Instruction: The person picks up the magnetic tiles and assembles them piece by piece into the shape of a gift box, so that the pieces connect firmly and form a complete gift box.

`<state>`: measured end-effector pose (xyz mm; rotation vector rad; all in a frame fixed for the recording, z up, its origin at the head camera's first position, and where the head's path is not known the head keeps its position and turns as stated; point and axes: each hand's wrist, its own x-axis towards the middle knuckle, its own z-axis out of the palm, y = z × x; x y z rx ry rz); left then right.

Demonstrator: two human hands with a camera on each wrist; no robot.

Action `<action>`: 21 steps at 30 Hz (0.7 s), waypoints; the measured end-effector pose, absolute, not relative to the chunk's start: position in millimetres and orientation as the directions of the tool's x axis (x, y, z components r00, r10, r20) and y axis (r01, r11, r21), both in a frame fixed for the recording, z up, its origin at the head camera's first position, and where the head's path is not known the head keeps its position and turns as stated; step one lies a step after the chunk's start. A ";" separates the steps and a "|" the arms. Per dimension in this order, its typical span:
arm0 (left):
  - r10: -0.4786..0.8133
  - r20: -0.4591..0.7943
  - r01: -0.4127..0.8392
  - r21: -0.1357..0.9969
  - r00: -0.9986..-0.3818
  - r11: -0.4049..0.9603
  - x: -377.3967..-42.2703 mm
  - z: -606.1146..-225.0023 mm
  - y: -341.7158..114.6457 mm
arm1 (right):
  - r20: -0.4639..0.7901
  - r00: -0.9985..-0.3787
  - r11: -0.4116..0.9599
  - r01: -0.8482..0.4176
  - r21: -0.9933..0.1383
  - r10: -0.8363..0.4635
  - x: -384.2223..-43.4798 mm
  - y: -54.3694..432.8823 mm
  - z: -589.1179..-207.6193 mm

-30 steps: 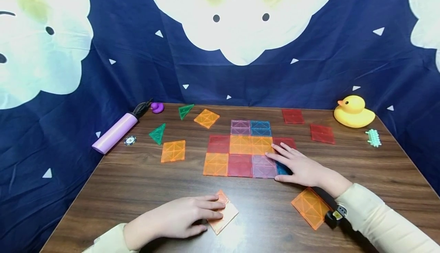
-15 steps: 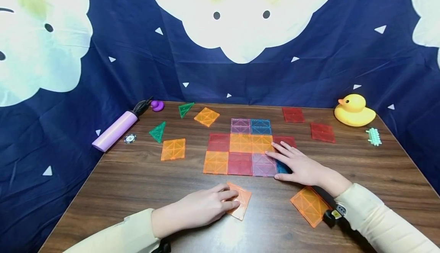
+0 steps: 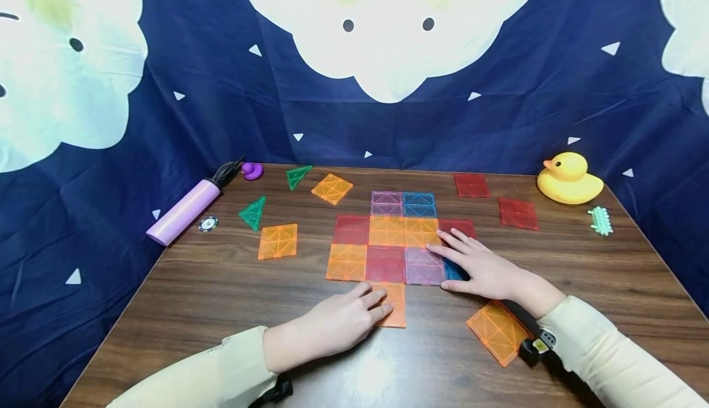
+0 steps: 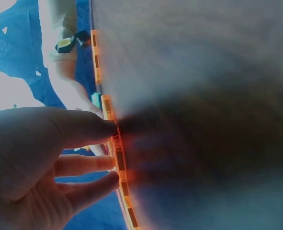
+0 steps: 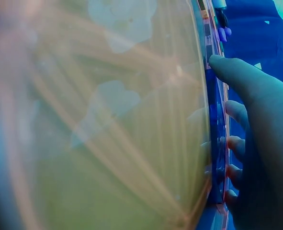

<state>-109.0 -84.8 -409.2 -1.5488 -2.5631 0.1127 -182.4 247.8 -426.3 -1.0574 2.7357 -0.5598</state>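
Below the joined block of square magnetic tiles, my left hand rests its fingertips on an orange magnetic tile lying flat. That tile's far edge is right at the near edge of the red tile in the block. The left wrist view shows thumb and fingers on top of the orange tile, seen edge-on. My right hand spreads over the block's right side, its fingertips on the orange and purple tiles. It partly hides a blue tile and a red one.
A loose orange tile lies by my right wrist. Orange and green triangular tiles lie left, beside a poker chip and a pink hand pump. Red tiles and a yellow duck stand right.
My left hand has slid the orange tile right and away from me, turning it square to the block and bringing it up against the near edge. The right hand stays in place.
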 end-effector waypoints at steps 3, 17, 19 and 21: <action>0.882 0.055 0.876 -0.099 -0.468 0.471 -111.9 -406.5 -83.6 | -0.002 -0.739 0.681 -0.620 -0.391 -0.674 -182.6 248.3 -427.4; 0.852 -0.105 0.792 0.325 -0.512 0.516 -190.1 -380.9 -82.8 | 0.040 -0.731 0.666 -0.641 -0.382 -0.681 -182.1 249.2 -428.9; 0.830 -0.116 0.776 0.303 -0.545 0.553 -204.2 -384.5 -81.0 | 0.057 -0.731 0.666 -0.649 -0.368 -0.680 -182.2 248.5 -428.7; 0.811 -0.153 0.758 0.292 -0.565 0.583 -215.7 -389.2 -79.7 | 0.054 -0.733 0.673 -0.648 -0.358 -0.678 -183.1 247.1 -427.9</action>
